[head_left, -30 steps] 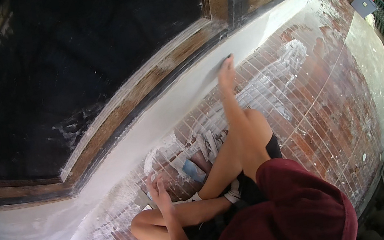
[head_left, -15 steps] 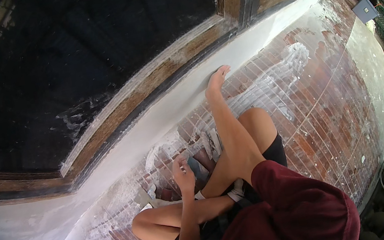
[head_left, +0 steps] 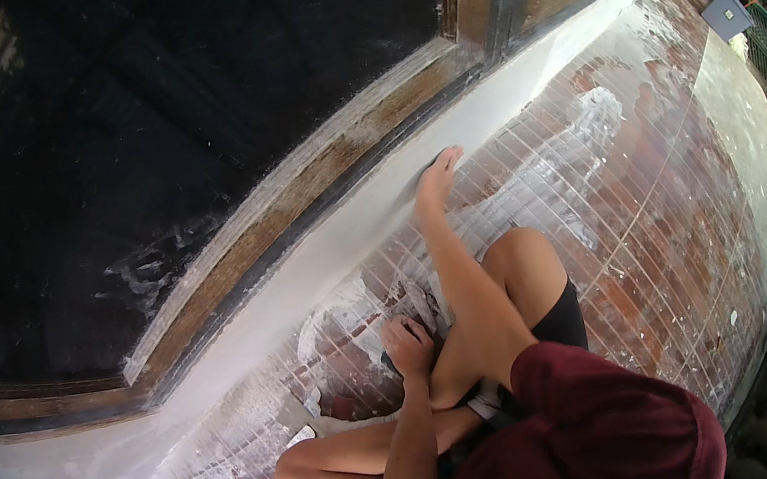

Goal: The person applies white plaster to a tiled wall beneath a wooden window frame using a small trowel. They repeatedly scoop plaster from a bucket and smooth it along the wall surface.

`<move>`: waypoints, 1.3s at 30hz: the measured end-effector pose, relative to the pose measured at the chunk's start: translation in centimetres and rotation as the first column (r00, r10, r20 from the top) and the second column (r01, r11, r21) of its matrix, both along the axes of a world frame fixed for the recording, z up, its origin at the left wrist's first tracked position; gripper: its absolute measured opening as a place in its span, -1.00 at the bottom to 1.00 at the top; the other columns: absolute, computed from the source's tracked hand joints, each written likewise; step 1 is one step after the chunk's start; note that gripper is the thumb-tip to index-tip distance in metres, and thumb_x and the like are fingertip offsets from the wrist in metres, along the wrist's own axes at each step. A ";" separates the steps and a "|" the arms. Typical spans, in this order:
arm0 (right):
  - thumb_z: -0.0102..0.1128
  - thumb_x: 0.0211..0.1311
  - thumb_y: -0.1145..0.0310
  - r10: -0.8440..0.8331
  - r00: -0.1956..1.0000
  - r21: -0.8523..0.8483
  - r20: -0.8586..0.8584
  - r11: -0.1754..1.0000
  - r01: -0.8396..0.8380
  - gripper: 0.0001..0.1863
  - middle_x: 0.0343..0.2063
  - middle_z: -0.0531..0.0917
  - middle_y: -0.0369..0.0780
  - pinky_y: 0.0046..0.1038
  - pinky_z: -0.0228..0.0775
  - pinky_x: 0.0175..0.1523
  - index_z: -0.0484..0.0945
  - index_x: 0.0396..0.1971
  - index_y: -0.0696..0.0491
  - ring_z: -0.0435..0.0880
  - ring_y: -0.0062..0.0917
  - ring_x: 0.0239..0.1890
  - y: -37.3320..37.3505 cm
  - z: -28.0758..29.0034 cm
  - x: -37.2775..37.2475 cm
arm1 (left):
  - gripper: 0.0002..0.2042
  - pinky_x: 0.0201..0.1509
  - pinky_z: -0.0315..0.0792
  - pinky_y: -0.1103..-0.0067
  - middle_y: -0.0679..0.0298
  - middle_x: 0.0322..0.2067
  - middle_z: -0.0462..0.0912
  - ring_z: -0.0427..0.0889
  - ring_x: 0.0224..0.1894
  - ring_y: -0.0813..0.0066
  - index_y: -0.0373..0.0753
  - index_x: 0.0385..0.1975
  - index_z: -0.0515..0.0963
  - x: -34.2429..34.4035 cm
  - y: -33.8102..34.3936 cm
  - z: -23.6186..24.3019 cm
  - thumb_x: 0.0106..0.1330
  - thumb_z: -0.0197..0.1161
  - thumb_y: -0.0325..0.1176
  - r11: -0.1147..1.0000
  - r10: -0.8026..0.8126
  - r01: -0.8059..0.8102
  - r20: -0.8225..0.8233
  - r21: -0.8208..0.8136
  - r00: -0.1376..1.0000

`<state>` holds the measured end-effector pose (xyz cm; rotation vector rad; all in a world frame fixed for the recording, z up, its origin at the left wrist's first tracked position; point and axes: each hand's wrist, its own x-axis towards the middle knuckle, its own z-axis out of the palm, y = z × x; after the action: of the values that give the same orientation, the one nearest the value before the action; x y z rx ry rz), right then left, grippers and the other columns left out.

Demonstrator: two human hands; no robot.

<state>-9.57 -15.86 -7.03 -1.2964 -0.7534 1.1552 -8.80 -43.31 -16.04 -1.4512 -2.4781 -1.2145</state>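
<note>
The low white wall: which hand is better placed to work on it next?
Probably the right hand: its arm is stretched out to the white wall, fingers extended along it. The left hand is lower, beside the right shin, and farther from the wall.

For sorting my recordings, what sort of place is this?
Probably a porch, perhaps under renovation: white-smeared reddish-brown floor tiles, a low white wall, a dark pane framed in brown wood.

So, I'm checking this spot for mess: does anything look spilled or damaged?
Yes: white smears streak the reddish tiles beside the white wall, and whitish smudges mark the dark pane. Both look odd on darker surfaces; their source is unclear.
</note>
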 end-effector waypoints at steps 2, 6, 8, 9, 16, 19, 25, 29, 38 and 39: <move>-0.46 0.55 0.02 0.012 0.996 0.031 0.087 0.999 -0.014 -0.28 0.46 -0.14 0.04 -0.36 -0.35 0.53 -0.20 0.42 0.29 -0.18 -0.22 0.51 -3.3 -1.2 -2.3 | -0.93 -0.17 0.36 0.20 0.04 -0.38 0.45 0.45 -0.28 -0.02 -0.31 -0.38 0.41 0.2 0.2 0.1 0.19 0.10 -0.48 1.000 0.012 -0.012 -0.017 -0.003 1.000; -0.47 0.54 -0.02 -0.052 0.987 0.150 0.149 0.988 0.030 -0.26 0.44 0.01 0.04 -0.34 -0.14 0.49 -0.12 0.41 0.30 0.02 -0.18 0.48 -6.5 -3.0 -5.6 | -0.92 -0.18 0.36 0.22 0.03 -0.39 0.43 0.44 -0.28 -0.01 -0.30 -0.40 0.40 0.2 0.6 0.5 0.14 0.10 -0.47 0.998 0.035 -0.037 -0.041 -0.059 0.999; -0.47 0.55 0.00 -0.057 0.998 0.118 0.027 0.992 0.053 -0.27 0.44 -0.05 0.06 -0.34 -0.23 0.51 -0.14 0.41 0.32 -0.06 -0.18 0.49 -4.3 -2.8 -3.9 | -0.91 -0.19 0.36 0.22 0.03 -0.39 0.43 0.44 -0.28 -0.01 -0.29 -0.41 0.39 0.1 0.6 0.6 0.12 0.11 -0.46 0.995 0.041 -0.045 -0.051 -0.091 0.998; -0.47 0.55 0.03 -0.040 0.996 0.059 -0.083 0.997 0.045 -0.28 0.45 -0.12 0.07 -0.35 -0.32 0.53 -0.18 0.41 0.32 -0.16 -0.19 0.51 -2.2 -2.2 -2.2 | -0.90 -0.19 0.35 0.21 0.03 -0.38 0.43 0.43 -0.28 0.00 -0.28 -0.41 0.39 0.1 0.7 0.5 0.11 0.11 -0.45 0.993 0.045 -0.051 -0.061 -0.104 0.997; -0.50 0.56 0.08 -0.041 0.997 -0.013 0.063 0.999 0.042 -0.30 0.46 -0.22 0.08 -0.36 -0.43 0.55 -0.26 0.41 0.33 -0.29 -0.18 0.52 -3.8 0.1 -3.9 | -0.89 -0.15 0.35 0.20 0.05 -0.35 0.42 0.44 -0.25 0.01 -0.26 -0.40 0.38 0.1 0.9 -0.3 0.11 0.11 -0.41 0.976 0.046 -0.056 -0.054 -0.209 0.997; -0.50 0.56 0.06 -0.017 0.999 0.042 -0.039 0.999 0.019 -0.30 0.47 -0.24 0.06 -0.35 -0.47 0.55 -0.28 0.41 0.32 -0.30 -0.21 0.53 -7.3 -1.6 -7.2 | -0.88 -0.14 0.36 0.22 0.09 -0.34 0.43 0.45 -0.21 0.04 -0.23 -0.40 0.38 -0.1 1.0 -0.4 0.08 0.12 -0.40 0.977 0.054 -0.095 -0.208 -0.192 0.977; -0.45 0.53 -0.10 -0.112 0.968 0.027 -0.224 0.992 0.121 -0.21 0.47 -0.10 0.01 -0.41 -0.26 0.51 -0.24 0.44 0.24 -0.09 -0.25 0.50 5.5 -5.1 0.6 | -0.83 -0.11 0.35 0.19 0.07 -0.31 0.42 0.44 -0.20 0.00 -0.24 -0.38 0.37 0.2 0.9 0.1 0.05 0.15 -0.37 0.961 0.053 -0.078 -0.099 -0.264 0.994; -0.45 0.54 -0.07 -0.094 0.993 0.042 -0.067 0.994 0.097 -0.23 0.47 -0.13 -0.01 -0.40 -0.29 0.52 -0.25 0.44 0.24 -0.12 -0.25 0.51 4.8 -6.6 1.1 | -0.85 -0.16 0.35 0.23 0.11 -0.35 0.41 0.44 -0.24 0.06 -0.22 -0.41 0.37 0.4 1.2 0.4 0.06 0.14 -0.36 0.961 0.073 -0.103 -0.127 -0.256 0.989; -0.47 0.57 0.11 0.077 0.973 -0.028 -0.220 0.996 -0.085 -0.31 0.48 -0.29 0.00 -0.36 -0.51 0.55 -0.32 0.42 0.29 -0.30 -0.27 0.53 -7.1 -4.4 -6.0 | -0.87 -0.13 0.37 0.26 0.10 -0.32 0.43 0.46 -0.20 0.04 -0.22 -0.40 0.39 0.0 0.9 -0.5 0.09 0.13 -0.37 0.972 0.086 -0.118 -0.162 -0.202 0.983; -0.47 0.56 0.10 0.022 0.971 -0.056 -0.239 0.998 -0.037 -0.31 0.48 -0.29 -0.01 -0.36 -0.50 0.55 -0.32 0.42 0.29 -0.30 -0.28 0.53 -5.4 -4.0 -5.6 | -0.86 -0.13 0.37 0.25 0.10 -0.33 0.43 0.46 -0.21 0.05 -0.22 -0.41 0.39 0.0 0.9 -0.5 0.07 0.13 -0.37 0.969 0.085 -0.116 -0.146 -0.219 0.986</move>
<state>-15.17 -21.27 -11.03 -1.1729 -0.5657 1.3391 -8.79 -42.39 -16.55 -1.3800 -2.6289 -0.8089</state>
